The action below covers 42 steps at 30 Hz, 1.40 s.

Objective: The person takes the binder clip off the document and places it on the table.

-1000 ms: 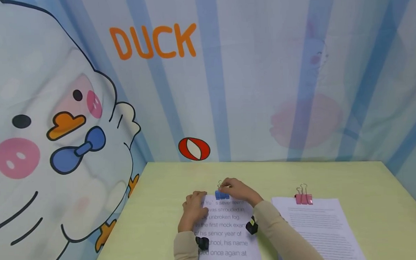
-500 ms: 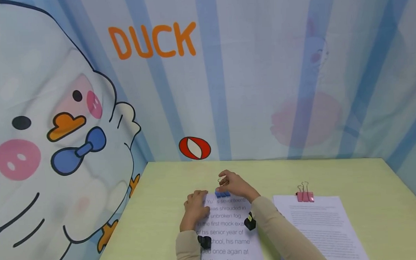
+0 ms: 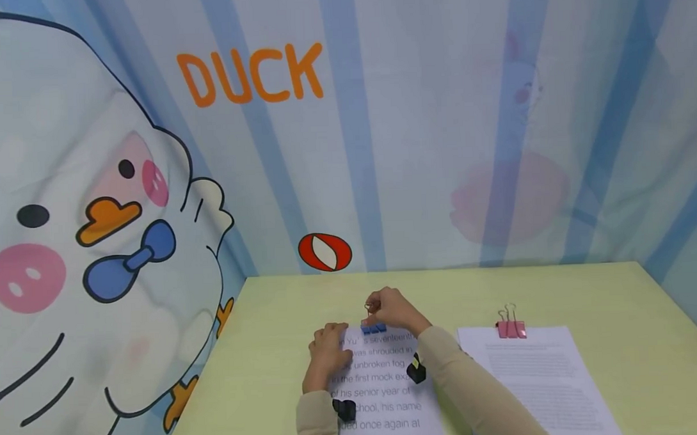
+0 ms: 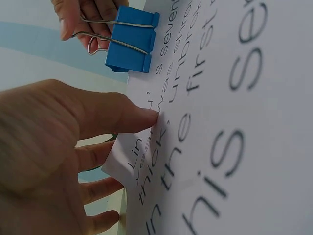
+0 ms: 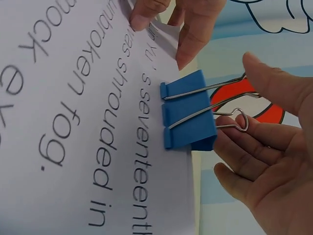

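Right hand point(image 5: 266, 147) pinches the wire handles of a blue binder clip point(image 5: 188, 110); left hand point(image 4: 54, 161), fingers relaxed, presses smooth printed paper point(image 3: 383, 395).

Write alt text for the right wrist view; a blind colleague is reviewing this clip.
A blue binder clip is clamped on the top edge of a printed sheet, its wire handles pinched by the right hand. The left hand's fingertips press the paper's corner just above the clip.
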Each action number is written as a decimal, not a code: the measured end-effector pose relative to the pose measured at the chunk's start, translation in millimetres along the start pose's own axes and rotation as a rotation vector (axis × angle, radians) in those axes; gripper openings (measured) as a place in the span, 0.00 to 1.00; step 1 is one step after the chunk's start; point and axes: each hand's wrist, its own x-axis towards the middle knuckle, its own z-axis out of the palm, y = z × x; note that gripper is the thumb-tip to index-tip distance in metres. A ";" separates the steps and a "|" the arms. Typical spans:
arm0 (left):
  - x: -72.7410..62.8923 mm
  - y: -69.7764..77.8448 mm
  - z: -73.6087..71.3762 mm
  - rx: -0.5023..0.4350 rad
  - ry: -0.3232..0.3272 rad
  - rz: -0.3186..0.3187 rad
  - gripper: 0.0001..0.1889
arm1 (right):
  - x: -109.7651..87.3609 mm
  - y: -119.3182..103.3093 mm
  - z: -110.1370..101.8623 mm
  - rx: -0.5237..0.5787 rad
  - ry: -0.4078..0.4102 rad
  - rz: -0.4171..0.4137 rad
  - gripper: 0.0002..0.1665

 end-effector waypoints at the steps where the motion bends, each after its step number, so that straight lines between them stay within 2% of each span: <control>1: -0.8 -0.2 1.2 0.001 -0.001 0.002 0.30 | -1.2 -0.2 -0.4 0.000 -0.005 0.000 0.18; 5: -2.5 1.6 1.6 -0.006 0.002 0.005 0.30 | -3.9 -3.0 -4.1 -0.009 0.005 -0.022 0.12; 8: -1.9 2.5 0.0 -0.009 0.005 0.006 0.30 | -3.7 -6.4 -8.6 -0.018 0.024 -0.033 0.12; 11: -0.9 2.4 -1.1 -0.012 0.008 0.006 0.31 | -2.9 -8.8 -13.6 -0.018 0.037 -0.014 0.14; 16: -0.1 1.1 -0.6 0.001 0.007 0.012 0.31 | -5.3 -8.8 -21.9 0.005 0.037 0.043 0.25; 20: -0.4 0.9 1.4 -0.007 0.004 -0.007 0.31 | -7.8 -8.9 -26.4 -0.004 0.020 0.028 0.24; 23: -0.6 0.5 3.3 -0.005 0.004 -0.026 0.31 | -8.1 -8.1 -27.0 -0.025 0.030 0.015 0.22; 26: -1.3 0.4 5.1 0.002 -0.005 -0.034 0.31 | -8.6 -6.4 -26.7 -0.017 0.051 0.031 0.24; 29: -1.9 0.7 6.4 -0.002 -0.010 -0.033 0.31 | -10.8 -7.7 -28.3 -0.002 0.057 0.042 0.25; 33: -2.0 0.9 7.7 0.003 -0.003 -0.021 0.31 | -14.7 -11.3 -33.0 -0.016 0.061 0.012 0.21; 36: -2.3 1.4 8.2 0.001 -0.006 -0.024 0.31 | -17.1 -12.9 -36.1 -0.034 0.053 0.004 0.21; 42: -1.8 2.3 5.3 -0.020 -0.010 -0.032 0.31 | -22.0 -14.3 -41.2 -0.040 -0.001 0.044 0.24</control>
